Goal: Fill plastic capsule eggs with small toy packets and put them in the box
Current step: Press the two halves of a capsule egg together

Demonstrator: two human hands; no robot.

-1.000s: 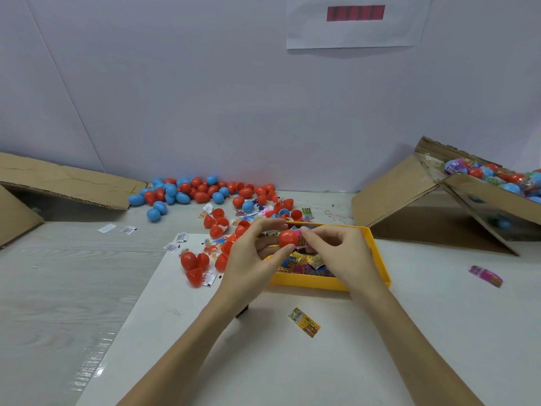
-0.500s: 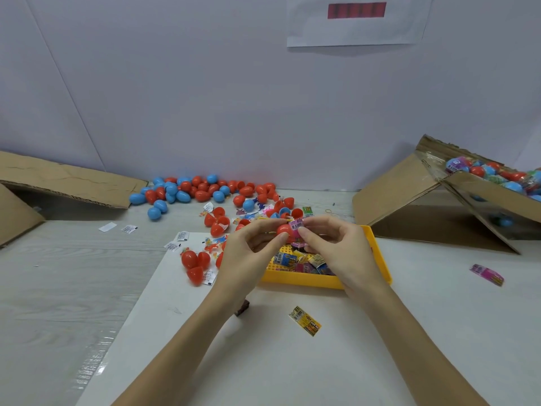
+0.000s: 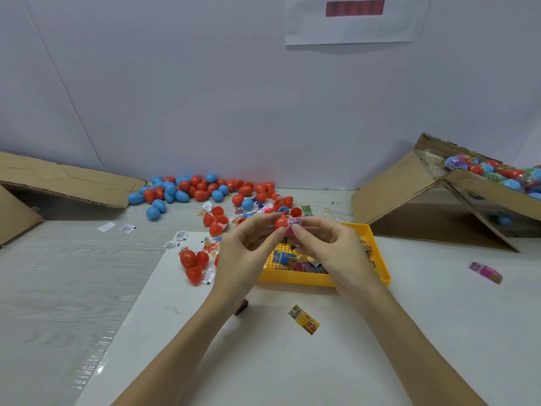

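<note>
Mid-frame, left hand (image 3: 246, 253) grips a red egg (image 3: 281, 222); right hand (image 3: 330, 247) pinches what looks like a pink packet (image 3: 294, 222) against it

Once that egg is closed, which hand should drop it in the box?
Right, probably. The filled-egg box sits on the right side, and the right hand is nearer it. The left hand pinches the red egg, so a handover is needed.

White paper sheet (image 3: 355, 20) with red strip on the wall (image 3: 205, 83); flattened cardboard (image 3: 67, 180) at left.

Red egg half (image 3: 281, 222) holds pink packet (image 3: 294, 222).
</note>
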